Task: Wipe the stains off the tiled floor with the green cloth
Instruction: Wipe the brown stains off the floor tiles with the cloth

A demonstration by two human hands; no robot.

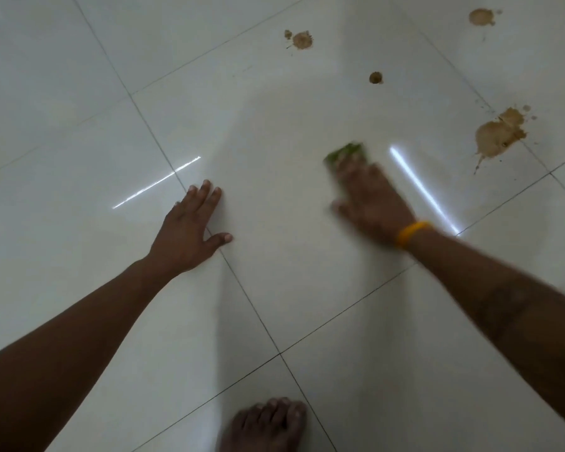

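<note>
Peeking beyond right grip, green cloth

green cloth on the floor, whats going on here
A person is crouched over a glossy white tiled floor, wiping it with a small green cloth under the right hand, which is blurred. The left hand rests flat on the tiles with straight fingers. Several brown splattered stains lie beyond the cloth, untouched by it at this moment. A yellow band circles the right wrist, and a bare foot shows at the bottom edge.
</note>
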